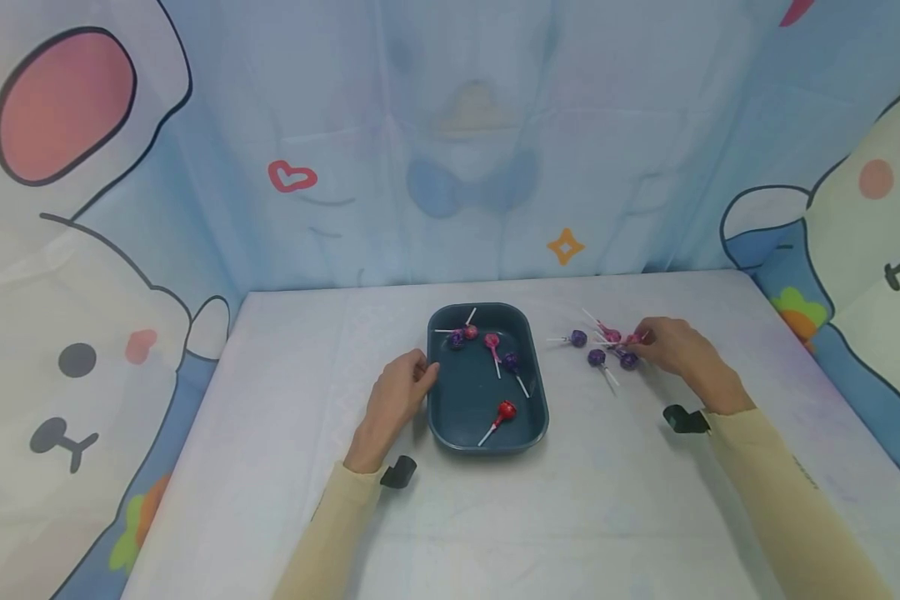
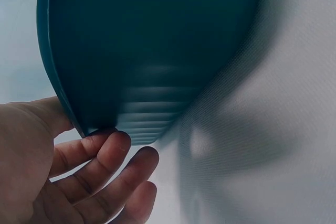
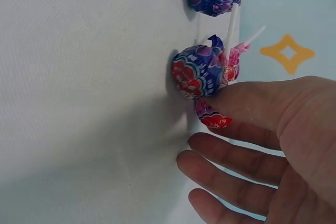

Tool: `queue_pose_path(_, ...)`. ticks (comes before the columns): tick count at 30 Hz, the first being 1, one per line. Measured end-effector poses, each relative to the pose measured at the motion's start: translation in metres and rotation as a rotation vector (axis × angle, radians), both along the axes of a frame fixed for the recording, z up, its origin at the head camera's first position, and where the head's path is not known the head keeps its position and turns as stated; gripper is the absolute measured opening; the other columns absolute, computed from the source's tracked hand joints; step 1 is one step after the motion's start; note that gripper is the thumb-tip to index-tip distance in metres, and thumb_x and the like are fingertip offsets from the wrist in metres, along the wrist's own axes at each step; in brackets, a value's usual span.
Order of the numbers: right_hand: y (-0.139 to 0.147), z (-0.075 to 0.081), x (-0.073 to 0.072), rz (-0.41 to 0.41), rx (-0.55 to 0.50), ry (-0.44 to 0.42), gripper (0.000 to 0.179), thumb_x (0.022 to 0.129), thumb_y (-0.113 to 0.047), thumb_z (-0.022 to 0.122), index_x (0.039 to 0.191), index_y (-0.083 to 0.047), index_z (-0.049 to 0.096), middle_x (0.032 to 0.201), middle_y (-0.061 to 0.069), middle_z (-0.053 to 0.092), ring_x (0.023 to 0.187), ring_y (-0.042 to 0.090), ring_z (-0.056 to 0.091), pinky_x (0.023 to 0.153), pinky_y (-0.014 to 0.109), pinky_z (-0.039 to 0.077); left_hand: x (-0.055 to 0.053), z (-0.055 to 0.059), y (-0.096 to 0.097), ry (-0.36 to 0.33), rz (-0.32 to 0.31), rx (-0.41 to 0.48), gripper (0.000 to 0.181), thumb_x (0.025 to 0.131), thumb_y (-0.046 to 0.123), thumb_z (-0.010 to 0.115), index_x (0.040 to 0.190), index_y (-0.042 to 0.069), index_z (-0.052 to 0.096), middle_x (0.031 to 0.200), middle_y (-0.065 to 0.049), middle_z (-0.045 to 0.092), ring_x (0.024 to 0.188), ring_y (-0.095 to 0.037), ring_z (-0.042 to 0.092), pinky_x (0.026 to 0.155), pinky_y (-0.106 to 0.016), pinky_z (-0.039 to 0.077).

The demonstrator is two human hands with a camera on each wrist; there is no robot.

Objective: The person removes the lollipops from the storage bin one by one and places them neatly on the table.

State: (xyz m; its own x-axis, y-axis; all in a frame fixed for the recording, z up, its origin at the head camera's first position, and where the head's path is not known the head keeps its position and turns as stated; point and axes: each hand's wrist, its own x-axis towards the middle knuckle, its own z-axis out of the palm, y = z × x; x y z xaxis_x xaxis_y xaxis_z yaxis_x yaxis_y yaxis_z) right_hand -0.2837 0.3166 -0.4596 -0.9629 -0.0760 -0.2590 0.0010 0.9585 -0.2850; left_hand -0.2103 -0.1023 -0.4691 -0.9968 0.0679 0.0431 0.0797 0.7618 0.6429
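Note:
My left hand (image 1: 397, 392) pinches the left rim of a dark teal tray (image 1: 457, 383), its thumb at the rim and its fingers curled against the outer wall (image 2: 157, 66). Several wrapped lollipops lie inside, among them a red lollipop (image 1: 506, 410) near the front and a purple lollipop (image 1: 511, 361) at the right. Over a loose group of lollipops right of the tray, my right hand (image 1: 675, 346) pinches a pink lollipop (image 1: 633, 339) between thumb and forefinger. In the right wrist view a purple lollipop (image 3: 197, 72) partly hides the pink one, close against the thumb.
Also in the group are a purple lollipop (image 1: 578, 338) on the tray side and another purple lollipop (image 1: 596, 357) nearer the front. A white cloth covers the table (image 1: 570, 517). Behind its far edge hangs a blue cartoon-printed curtain (image 1: 465, 242).

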Motion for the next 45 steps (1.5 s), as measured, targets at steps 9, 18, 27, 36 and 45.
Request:
queue_pose_path(9, -0.002, -0.001, 0.000, 0.006, 0.020, 0.011, 0.037, 0.088, -0.026, 0.058, 0.112, 0.003, 0.054, 0.100, 0.022, 0.059, 0.083, 0.029, 0.054, 0.066, 0.039, 0.044, 0.000, -0.001, 0.000, 0.005, -0.005, 0.001, 0.024, 0.092, 0.037, 0.051, 0.083, 0.015, 0.055, 0.071, 0.002, 0.056, 0.059, -0.011, 0.050, 0.050, -0.024, 0.039)
queue_pose_path(18, -0.001, -0.002, -0.001, 0.003, 0.014, 0.014, 0.040, 0.088, -0.027, 0.058, 0.115, 0.003, 0.052, 0.102, 0.023, 0.058, 0.083, 0.030, 0.054, 0.066, 0.039, 0.045, 0.001, 0.001, 0.000, 0.001, -0.005, 0.001, 0.023, 0.092, 0.036, 0.052, 0.083, 0.015, 0.055, 0.071, 0.001, 0.055, 0.058, -0.011, 0.049, 0.050, -0.024, 0.039)
queue_pose_path(27, -0.010, 0.010, 0.000, -0.021, 0.009, 0.023, 0.055, 0.088, -0.037, 0.058, 0.125, 0.002, 0.044, 0.119, 0.029, 0.050, 0.101, 0.041, 0.051, 0.078, 0.051, 0.045, 0.001, 0.001, 0.000, 0.004, 0.000, -0.006, 0.024, 0.092, 0.036, 0.052, 0.084, 0.014, 0.056, 0.071, 0.001, 0.055, 0.058, -0.011, 0.049, 0.050, -0.024, 0.038)
queue_pose_path(36, -0.039, 0.037, 0.006, 0.044, 0.010, 0.084, 0.059, 0.088, -0.042, 0.056, 0.129, -0.001, 0.043, 0.126, 0.027, 0.047, 0.112, 0.042, 0.046, 0.088, 0.056, 0.040, 0.001, 0.001, 0.000, 0.002, 0.000, -0.002, 0.024, 0.092, 0.037, 0.051, 0.084, 0.015, 0.056, 0.071, 0.001, 0.056, 0.058, -0.011, 0.049, 0.049, -0.025, 0.039)
queue_pose_path(45, -0.064, 0.053, 0.015, 0.120, 0.021, 0.194, 0.049, 0.088, -0.031, 0.059, 0.125, -0.001, 0.048, 0.120, 0.024, 0.052, 0.108, 0.038, 0.050, 0.088, 0.053, 0.042, 0.002, 0.001, 0.000, 0.017, -0.014, 0.001, 0.024, 0.092, 0.036, 0.052, 0.082, 0.014, 0.055, 0.070, 0.001, 0.055, 0.056, -0.011, 0.049, 0.048, -0.025, 0.039)
